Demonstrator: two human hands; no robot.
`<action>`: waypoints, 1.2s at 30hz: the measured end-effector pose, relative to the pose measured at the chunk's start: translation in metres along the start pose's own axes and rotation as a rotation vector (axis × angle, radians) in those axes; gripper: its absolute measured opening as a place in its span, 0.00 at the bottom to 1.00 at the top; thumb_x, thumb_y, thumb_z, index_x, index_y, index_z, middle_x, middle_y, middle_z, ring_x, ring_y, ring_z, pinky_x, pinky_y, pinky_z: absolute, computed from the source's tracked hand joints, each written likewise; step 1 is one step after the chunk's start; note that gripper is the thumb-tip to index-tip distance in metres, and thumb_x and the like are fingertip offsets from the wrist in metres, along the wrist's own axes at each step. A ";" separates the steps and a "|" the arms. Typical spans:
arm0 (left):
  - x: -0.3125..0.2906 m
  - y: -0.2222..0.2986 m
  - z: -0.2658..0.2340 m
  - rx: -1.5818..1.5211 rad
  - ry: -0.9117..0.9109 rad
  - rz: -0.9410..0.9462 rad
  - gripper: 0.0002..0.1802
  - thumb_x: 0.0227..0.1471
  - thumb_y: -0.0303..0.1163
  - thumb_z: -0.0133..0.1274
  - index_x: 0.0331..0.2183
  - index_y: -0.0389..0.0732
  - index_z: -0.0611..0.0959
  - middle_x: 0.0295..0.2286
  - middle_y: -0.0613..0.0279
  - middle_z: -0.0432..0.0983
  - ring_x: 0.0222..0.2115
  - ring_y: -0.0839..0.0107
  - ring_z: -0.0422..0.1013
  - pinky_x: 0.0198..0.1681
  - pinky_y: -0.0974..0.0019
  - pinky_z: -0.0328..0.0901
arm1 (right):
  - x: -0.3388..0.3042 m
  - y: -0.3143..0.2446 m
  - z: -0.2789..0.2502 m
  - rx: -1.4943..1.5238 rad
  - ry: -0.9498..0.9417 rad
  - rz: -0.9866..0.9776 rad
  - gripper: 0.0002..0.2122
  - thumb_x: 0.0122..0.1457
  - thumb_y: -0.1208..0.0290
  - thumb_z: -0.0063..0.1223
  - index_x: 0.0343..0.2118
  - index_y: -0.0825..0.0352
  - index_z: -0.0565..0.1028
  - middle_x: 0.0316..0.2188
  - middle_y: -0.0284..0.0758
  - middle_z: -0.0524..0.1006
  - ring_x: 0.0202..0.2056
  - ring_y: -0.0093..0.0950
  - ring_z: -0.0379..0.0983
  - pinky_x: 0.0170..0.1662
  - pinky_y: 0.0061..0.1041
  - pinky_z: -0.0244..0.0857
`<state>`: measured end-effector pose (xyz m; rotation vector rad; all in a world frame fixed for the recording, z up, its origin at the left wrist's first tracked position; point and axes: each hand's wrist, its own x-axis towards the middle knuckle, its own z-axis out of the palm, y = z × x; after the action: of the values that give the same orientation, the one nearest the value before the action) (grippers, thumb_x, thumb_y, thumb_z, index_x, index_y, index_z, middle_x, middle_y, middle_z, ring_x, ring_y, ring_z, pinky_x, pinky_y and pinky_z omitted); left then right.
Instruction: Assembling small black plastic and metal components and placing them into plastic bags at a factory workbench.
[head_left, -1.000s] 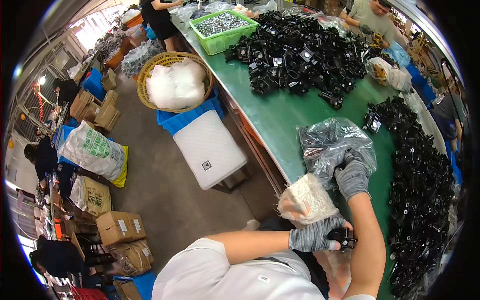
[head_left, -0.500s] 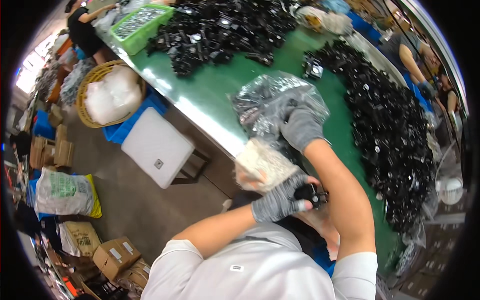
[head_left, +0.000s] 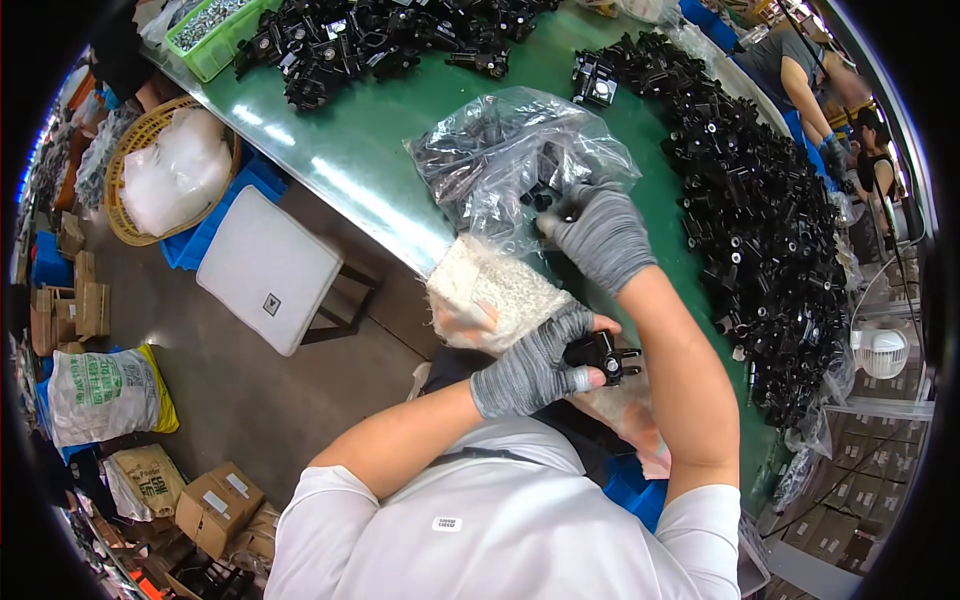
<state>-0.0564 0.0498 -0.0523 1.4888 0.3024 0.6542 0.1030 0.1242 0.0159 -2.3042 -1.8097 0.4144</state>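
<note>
We are pinching the black two-pronged fitting (head_left: 610, 358) in our left hand (head_left: 533, 367), best held steady, while our right hand (head_left: 602, 238), its grip unclear, should be gently working the clear plastic bag (head_left: 485, 150) on the table (head_left: 345, 125).

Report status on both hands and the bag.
Left hand gripping black part. Right hand at clear plastic bag, grip unclear. Pale cloth between left hand and bag.

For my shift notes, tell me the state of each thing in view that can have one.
Left hand: gloved, closed around black part
Black part: held
Right hand: gloved, at plastic bag, grip unclear
Plastic bag: crumpled
Cloth: rumpled
Green bin: holding metal pieces
Yellow basket: holding white bundles
Stool: upright
Black heaps: piled
Fan: unclear whether running
</note>
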 end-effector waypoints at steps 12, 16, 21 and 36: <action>0.000 -0.004 -0.001 -0.025 0.008 -0.004 0.33 0.48 0.40 0.66 0.53 0.39 0.76 0.41 0.56 0.71 0.45 0.63 0.70 0.52 0.60 0.65 | 0.003 -0.007 0.011 -0.136 0.062 -0.133 0.15 0.46 0.59 0.65 0.32 0.65 0.79 0.37 0.46 0.77 0.40 0.44 0.76 0.44 0.41 0.71; 0.001 -0.004 0.000 -0.010 0.002 -0.017 0.32 0.49 0.41 0.65 0.53 0.40 0.76 0.41 0.57 0.71 0.45 0.64 0.70 0.52 0.61 0.65 | 0.004 0.001 0.013 -0.109 0.119 -0.170 0.15 0.47 0.59 0.63 0.34 0.64 0.80 0.37 0.46 0.78 0.40 0.45 0.76 0.44 0.42 0.71; -0.005 -0.009 0.001 -0.131 -0.086 -0.163 0.29 0.54 0.34 0.64 0.55 0.40 0.72 0.46 0.60 0.73 0.47 0.68 0.70 0.53 0.65 0.65 | 0.000 -0.012 -0.005 -0.036 -0.069 -0.062 0.14 0.51 0.66 0.55 0.42 0.59 0.81 0.46 0.44 0.78 0.48 0.42 0.76 0.54 0.38 0.69; 0.001 -0.004 0.004 -0.080 -0.020 -0.019 0.33 0.49 0.40 0.65 0.54 0.40 0.75 0.41 0.57 0.71 0.44 0.66 0.69 0.51 0.62 0.64 | 0.000 0.017 0.006 0.073 -0.051 -0.168 0.14 0.50 0.72 0.54 0.41 0.59 0.82 0.36 0.44 0.82 0.40 0.42 0.79 0.47 0.37 0.71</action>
<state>-0.0523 0.0468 -0.0557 1.4138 0.2715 0.6294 0.1163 0.1196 0.0047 -2.0924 -1.9596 0.5073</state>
